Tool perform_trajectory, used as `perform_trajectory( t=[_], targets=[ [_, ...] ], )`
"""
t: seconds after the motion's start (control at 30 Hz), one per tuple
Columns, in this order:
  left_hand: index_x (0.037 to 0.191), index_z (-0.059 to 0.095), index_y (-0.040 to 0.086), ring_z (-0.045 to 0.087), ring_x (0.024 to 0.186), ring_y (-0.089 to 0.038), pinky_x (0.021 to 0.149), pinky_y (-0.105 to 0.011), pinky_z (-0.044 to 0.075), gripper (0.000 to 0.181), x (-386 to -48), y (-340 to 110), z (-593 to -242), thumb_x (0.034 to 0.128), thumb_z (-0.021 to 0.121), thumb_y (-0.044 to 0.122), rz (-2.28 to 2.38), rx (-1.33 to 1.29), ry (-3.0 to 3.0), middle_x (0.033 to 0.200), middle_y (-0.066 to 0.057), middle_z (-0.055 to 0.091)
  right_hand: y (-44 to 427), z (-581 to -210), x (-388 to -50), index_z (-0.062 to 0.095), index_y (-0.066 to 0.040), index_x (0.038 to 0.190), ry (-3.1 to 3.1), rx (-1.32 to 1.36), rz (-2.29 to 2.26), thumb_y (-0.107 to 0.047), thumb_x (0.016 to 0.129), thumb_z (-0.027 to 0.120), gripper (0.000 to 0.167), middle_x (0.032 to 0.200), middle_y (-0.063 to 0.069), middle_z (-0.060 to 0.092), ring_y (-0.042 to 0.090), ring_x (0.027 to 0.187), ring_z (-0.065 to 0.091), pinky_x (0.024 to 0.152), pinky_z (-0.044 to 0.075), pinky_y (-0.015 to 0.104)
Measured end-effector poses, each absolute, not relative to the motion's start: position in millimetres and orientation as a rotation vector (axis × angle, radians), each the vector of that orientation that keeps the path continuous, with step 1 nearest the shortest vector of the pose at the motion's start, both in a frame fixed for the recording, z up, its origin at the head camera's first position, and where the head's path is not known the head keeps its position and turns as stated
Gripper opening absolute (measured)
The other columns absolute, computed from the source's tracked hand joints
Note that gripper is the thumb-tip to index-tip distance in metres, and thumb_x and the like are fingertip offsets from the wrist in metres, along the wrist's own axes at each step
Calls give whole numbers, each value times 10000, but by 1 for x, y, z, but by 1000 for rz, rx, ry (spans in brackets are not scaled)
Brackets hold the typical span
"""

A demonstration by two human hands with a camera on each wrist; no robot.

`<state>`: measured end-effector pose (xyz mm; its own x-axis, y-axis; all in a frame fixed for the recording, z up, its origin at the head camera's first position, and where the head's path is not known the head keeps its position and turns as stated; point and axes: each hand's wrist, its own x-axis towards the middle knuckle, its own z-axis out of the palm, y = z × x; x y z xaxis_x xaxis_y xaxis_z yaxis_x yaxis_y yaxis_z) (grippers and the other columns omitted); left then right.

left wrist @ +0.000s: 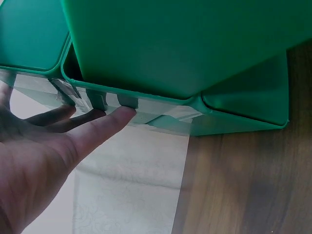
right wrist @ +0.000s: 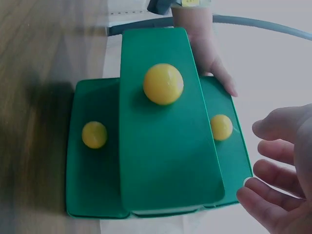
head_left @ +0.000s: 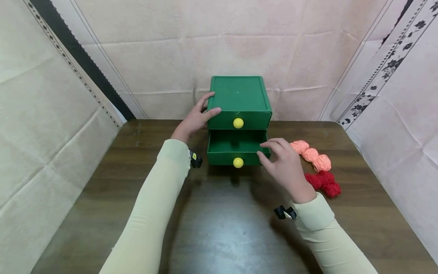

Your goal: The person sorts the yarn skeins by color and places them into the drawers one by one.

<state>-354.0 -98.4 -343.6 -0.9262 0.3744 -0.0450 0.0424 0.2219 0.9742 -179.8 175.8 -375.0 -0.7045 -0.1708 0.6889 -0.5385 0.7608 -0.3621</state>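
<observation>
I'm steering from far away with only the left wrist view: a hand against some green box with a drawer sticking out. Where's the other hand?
Observer: The head view shows the right hand by the right end of the pulled-out drawer.

Visitor: Neat! I see no handles on my side. Are there any?

Observer: Yes, the right wrist view shows three round yellow knobs on the front.

Visitor: And is anything lying near the box?

Observer: In the head view, peach yarn and red yarn lie on the table, to the right of the green box.
</observation>
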Motion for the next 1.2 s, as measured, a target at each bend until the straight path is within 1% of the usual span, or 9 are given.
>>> perform_trajectory(
  t=[0.23, 0.37, 0.47, 0.6, 0.7, 0.83, 0.93, 1.0, 1.2],
  targets=[
    [1422, 230, 596, 439, 1317, -338, 952, -579, 465, 693, -353, -98, -344, 880, 652, 506, 1769, 393, 2226, 1597, -24, 202, 190, -374, -184, 710, -40, 1038, -2338, 475, 749, -159, 822, 776, 254, 1062, 122, 656, 270, 982, 615, 801, 526, 436],
    [1439, 231, 571, 451, 1306, -333, 953, -572, 466, 708, -348, -98, -339, 879, 658, 500, 1769, 396, 2222, 1590, -29, 218, 199, -375, -186, 707, -36, 1047, -2350, 457, 759, -145, 815, 781, 267, 1075, 135, 651, 278, 947, 611, 751, 522, 433],
    [1463, 223, 534, 446, 1309, -338, 951, -564, 471, 715, -340, -97, -331, 892, 650, 480, 1756, 393, 2222, 1591, -44, 218, 205, -375, -188, 708, -33, 1049, -2350, 448, 754, -135, 811, 783, 270, 1080, 146, 653, 291, 941, 612, 739, 517, 443],
    [1493, 203, 481, 435, 1317, -347, 956, -559, 471, 717, -330, -96, -321, 917, 629, 445, 1739, 385, 2224, 1598, -64, 203, 213, -376, -190, 705, -36, 1064, -2370, 432, 748, -123, 815, 776, 273, 1096, 152, 649, 306, 971, 612, 773, 525, 478],
    [1468, 216, 527, 441, 1306, -343, 947, -563, 474, 708, -335, -96, -328, 899, 636, 489, 1747, 385, 2233, 1595, -49, 208, 219, -377, -191, 697, -41, 1077, -2404, 423, 736, -114, 821, 764, 275, 1113, 159, 638, 319, 987, 605, 793, 523, 499],
    [1457, 215, 550, 433, 1311, -348, 947, -573, 470, 709, -339, -96, -332, 892, 640, 500, 1754, 383, 2226, 1596, -36, 202, 227, -379, -192, 688, -43, 1083, -2451, 418, 708, -91, 827, 744, 266, 1116, 168, 632, 339, 1024, 588, 843, 496, 524],
    [1495, 183, 490, 424, 1322, -352, 955, -565, 468, 725, -331, -96, -323, 919, 622, 455, 1738, 387, 2220, 1603, -50, 188, 231, -379, -192, 687, -42, 1078, -2476, 410, 697, -79, 831, 733, 253, 1102, 165, 637, 338, 1022, 587, 854, 487, 526],
    [1505, 175, 473, 429, 1319, -348, 954, -555, 472, 728, -329, -96, -321, 925, 614, 450, 1729, 398, 2229, 1604, -56, 186, 234, -379, -192, 688, -41, 1074, -2494, 400, 695, -81, 836, 724, 244, 1097, 163, 639, 338, 1017, 588, 855, 486, 525],
    [1489, 194, 501, 448, 1307, -342, 964, -543, 471, 719, -330, -96, -323, 914, 624, 465, 1740, 407, 2230, 1601, -53, 191, 241, -380, -192, 683, -54, 1083, -2597, 347, 690, -114, 853, 704, 239, 1127, 148, 631, 335, 1041, 576, 880, 477, 526]
  ],
)
